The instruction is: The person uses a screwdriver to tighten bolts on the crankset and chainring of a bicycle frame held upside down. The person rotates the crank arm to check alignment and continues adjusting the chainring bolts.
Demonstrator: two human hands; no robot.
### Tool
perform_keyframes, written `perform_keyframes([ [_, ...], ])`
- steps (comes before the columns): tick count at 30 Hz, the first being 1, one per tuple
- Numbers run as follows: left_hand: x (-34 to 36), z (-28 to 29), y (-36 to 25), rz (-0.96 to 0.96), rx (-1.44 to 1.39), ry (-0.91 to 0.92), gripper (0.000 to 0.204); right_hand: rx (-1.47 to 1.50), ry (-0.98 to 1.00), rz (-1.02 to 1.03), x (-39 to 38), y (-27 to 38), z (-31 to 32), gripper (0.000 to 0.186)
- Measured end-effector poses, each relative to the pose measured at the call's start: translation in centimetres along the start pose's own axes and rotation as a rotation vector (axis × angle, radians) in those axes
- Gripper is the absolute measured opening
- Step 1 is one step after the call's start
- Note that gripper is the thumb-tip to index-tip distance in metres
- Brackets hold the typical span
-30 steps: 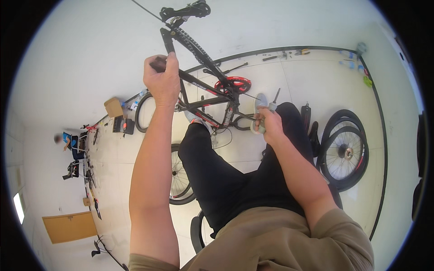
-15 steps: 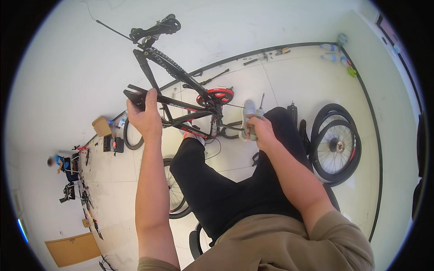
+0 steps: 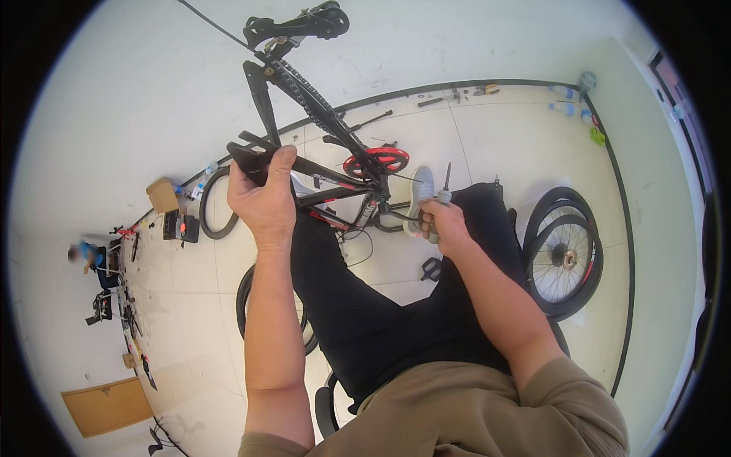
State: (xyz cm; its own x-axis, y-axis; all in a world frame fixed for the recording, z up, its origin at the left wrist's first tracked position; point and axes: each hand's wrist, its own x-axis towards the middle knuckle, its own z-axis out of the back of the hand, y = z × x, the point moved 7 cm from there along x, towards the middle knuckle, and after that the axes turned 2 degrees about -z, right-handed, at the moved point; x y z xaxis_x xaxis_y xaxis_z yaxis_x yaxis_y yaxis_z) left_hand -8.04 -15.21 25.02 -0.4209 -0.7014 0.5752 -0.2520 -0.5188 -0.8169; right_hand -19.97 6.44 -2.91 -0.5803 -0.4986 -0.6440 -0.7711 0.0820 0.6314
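Note:
A black bicycle frame (image 3: 335, 188) with red and white markings stands tilted in front of me. My left hand (image 3: 263, 198) is closed round its near left end, where the tubes meet, with the thumb on top. A red and black crankset (image 3: 378, 161) sits at the frame's lower right. From there the chain (image 3: 308, 95) runs up to the black rear derailleur (image 3: 297, 24) at the top. My right hand (image 3: 443, 224) grips a screwdriver (image 3: 447, 183) by its greyish handle, shaft pointing up, just right of the frame. The fingers hide part of the handle.
Two wheels (image 3: 567, 255) lie overlapped at the right. A loose pedal (image 3: 432, 268) rests between my legs. Near the wall lie a hammer (image 3: 440, 99), pliers (image 3: 486, 91) and plastic bottles (image 3: 562, 108). At left are a cardboard box (image 3: 161, 195), a toolbox (image 3: 180, 226) and a seated person (image 3: 95, 257).
The frame has swung to the right, its derailleur end rising in view. My left hand has moved right with it. The right hand has shifted slightly, still holding the screwdriver.

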Motion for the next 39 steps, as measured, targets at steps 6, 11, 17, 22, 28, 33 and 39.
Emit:
perform_keyframes([
  [6, 0.2, -1.3, -0.5, 0.028, 0.071, -0.067, 0.023, -0.002, 0.007, 0.020, 0.2, 0.3, -0.3, 0.013],
  [11, -0.1, -1.0, 0.1, 0.034, 0.081, -0.074, 0.028, -0.026, 0.027, -0.015, 0.1, 0.1, -0.1, 0.015],
  [17, -0.1, -0.4, 0.6, -0.046, 0.015, -0.024, 0.019, 0.018, 0.008, -0.013, 0.2, 0.4, 0.4, 0.015],
  [22, -0.6, -0.8, 0.0, -0.046, -0.019, -0.042, 0.033, 0.051, -0.014, 0.004, 0.8, 0.4, 0.1, 0.014],
  [28, -0.6, -0.7, 0.6, -0.061, -0.076, -0.090, 0.029, 0.079, -0.032, 0.007, 1.5, -0.1, 0.3, 0.014],
  [33, -0.8, -0.3, 0.2, -0.053, -0.035, -0.093, 0.032, 0.167, 0.014, 0.021, 0.6, 0.1, -0.7, 0.014],
  [39, 0.6, -0.7, 1.0, -0.057, -0.120, -0.064, 0.027, 0.189, 0.050, 0.102, -0.5, 0.3, -1.1, 0.020],
])
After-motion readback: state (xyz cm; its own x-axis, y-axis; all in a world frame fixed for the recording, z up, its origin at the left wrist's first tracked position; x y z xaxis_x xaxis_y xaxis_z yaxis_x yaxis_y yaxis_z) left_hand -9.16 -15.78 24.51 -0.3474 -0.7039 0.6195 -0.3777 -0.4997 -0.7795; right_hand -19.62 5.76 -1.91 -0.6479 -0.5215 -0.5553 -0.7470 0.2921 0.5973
